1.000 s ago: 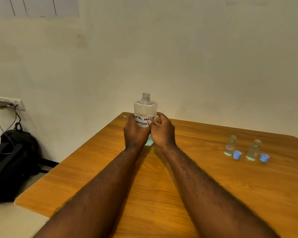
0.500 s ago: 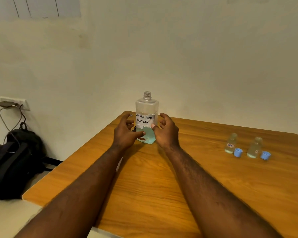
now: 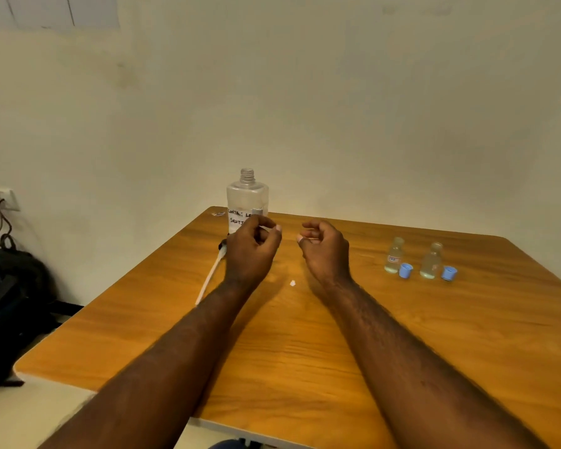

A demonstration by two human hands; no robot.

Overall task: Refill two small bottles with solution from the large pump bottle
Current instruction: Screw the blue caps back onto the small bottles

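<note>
large pump bottle (image 3: pixel 247 202): uncapped, far counter (image 3: pixel 305 335) edge. small bottles (image 3: pixel 394 256) (image 3: pixel 432 261): open, right. left hand (image 3: pixel 251 251), right hand (image 3: pixel 326 251): loosely curled, empty. risk: pouring overshoots narrow necks, spills.

Both hands have let go of the large bottle (image 3: pixel 247 202): the left hand (image 3: pixel 252 251) has drawn back just in front of it, and the right hand (image 3: pixel 326 251) has shifted right, fingers loosely curled, grip empty.
</note>
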